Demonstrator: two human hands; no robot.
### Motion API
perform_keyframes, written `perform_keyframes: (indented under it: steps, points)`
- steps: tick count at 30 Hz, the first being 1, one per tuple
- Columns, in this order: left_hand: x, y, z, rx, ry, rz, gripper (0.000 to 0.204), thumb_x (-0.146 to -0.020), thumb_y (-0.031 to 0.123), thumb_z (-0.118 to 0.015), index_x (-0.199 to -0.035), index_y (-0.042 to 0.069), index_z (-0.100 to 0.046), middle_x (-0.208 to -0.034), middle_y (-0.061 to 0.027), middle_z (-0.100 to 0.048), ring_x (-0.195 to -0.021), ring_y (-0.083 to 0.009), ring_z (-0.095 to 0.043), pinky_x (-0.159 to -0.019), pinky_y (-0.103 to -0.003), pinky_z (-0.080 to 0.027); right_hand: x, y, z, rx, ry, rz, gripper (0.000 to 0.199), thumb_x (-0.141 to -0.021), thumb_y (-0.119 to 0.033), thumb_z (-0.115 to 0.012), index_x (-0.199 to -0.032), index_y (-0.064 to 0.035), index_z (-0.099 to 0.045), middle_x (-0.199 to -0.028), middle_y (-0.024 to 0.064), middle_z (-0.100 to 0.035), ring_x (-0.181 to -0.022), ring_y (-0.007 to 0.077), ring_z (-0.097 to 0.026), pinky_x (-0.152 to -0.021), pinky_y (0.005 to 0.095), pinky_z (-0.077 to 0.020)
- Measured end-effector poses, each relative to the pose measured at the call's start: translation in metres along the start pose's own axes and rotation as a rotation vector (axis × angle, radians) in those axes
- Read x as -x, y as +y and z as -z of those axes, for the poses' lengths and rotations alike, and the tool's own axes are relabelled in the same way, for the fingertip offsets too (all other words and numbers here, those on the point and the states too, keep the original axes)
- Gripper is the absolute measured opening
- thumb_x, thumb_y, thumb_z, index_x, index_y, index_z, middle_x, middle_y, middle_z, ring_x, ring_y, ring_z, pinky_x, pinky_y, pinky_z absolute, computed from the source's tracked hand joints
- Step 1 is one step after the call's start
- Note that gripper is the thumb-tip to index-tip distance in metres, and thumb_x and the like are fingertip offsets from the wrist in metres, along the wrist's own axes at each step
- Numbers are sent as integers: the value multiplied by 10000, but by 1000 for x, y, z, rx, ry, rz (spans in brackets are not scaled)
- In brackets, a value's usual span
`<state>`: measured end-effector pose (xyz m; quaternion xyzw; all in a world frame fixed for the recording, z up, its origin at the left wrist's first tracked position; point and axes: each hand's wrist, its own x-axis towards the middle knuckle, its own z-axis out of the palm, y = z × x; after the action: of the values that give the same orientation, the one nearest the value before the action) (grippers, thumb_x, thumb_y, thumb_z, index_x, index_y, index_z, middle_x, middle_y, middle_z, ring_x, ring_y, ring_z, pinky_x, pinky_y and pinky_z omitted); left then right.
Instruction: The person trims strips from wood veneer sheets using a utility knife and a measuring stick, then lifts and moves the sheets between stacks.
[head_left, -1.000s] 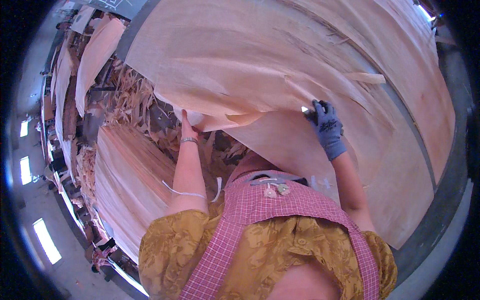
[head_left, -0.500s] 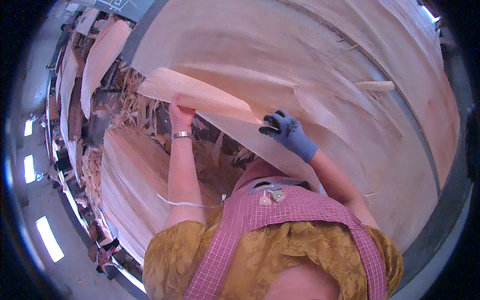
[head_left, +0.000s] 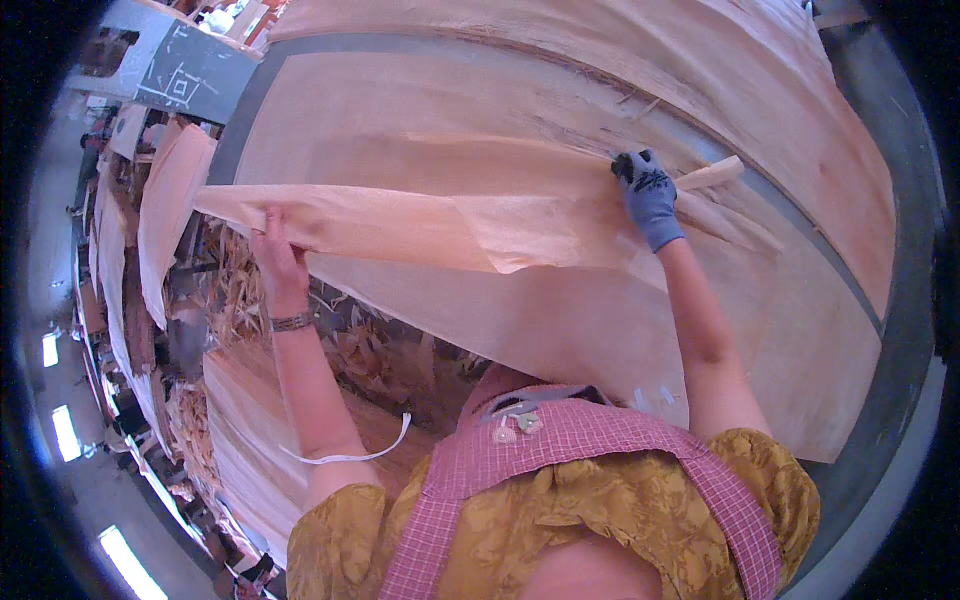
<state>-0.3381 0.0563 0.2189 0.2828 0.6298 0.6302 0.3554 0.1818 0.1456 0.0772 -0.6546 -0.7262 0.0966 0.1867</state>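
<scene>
A long, thin strip of pale wood veneer point(head_left: 400, 226) stretches between my hands above a wide veneer sheet point(head_left: 460, 310) on the table. Near its left end, my bare left hand point(head_left: 282, 262) pinches the strip, with the thumb showing on its face. My right hand point(head_left: 650, 198), in a grey-blue glove with dark fingertips, is closed at the strip's right part. Its curled fingers partly hide the grip. Just right of the glove lies a narrow pale veneer piece point(head_left: 712, 174), across the far edge of the sheet.
Another large veneer sheet point(head_left: 800, 140) lies beyond a grey gap. Torn scraps point(head_left: 390, 355) are heaped below the table's near left edge, beside more stacked veneer point(head_left: 250, 430). At the far left, a pale sheet point(head_left: 172, 210) hangs over a pile. A grey-blue board point(head_left: 200, 75) stands behind.
My right hand has moved right and away from me, and my left hand has shifted left. The veneer strip is now spread wider between them. My view has also shifted.
</scene>
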Motion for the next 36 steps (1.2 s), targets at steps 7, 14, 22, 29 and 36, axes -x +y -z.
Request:
perform_keyframes:
  steps: [7,14,22,29,36]
  points:
    - [-57,5,7,28,-6,-41,427,-979,235,-551,-1353,71,-425,-1133,-54,-587,-960,-156,-627,-677,-315,-576,-76,4,10,12,224,-44,195,-899,-309,-600,-991,-139,-629,-985,189,-616,-846,396,-632,-698,483,-518]
    - [-59,-70,21,42,23,139,370,-979,217,-547,-1303,54,-473,-1139,-53,-597,-930,-152,-631,-668,-304,-564,-80,44,3,43,249,-130,220,-883,-301,-624,-1003,-119,-652,-991,184,-620,-895,376,-619,-735,469,-511]
    - [-146,-145,54,13,90,393,241,-920,243,-597,-1067,52,-601,-927,-64,-660,-749,-167,-660,-588,-309,-531,-75,-60,35,-127,300,114,275,-868,-199,-668,-1120,-98,-625,-1035,160,-628,-924,349,-630,-762,418,-533]
    - [-148,-114,38,94,8,571,297,-938,254,-575,-1142,39,-588,-1068,-74,-669,-918,-202,-666,-750,-334,-559,29,-160,-44,-299,-140,424,423,-851,-311,-665,-1190,-75,-579,-1117,152,-600,-965,316,-615,-748,394,-547]
    - [-158,-92,34,-39,17,551,333,-931,234,-600,-1178,13,-572,-1141,-92,-646,-1008,-225,-641,-854,-375,-544,14,-179,-73,-226,-94,600,267,-854,-298,-616,-1010,-85,-572,-1104,144,-559,-1008,303,-557,-697,404,-534]
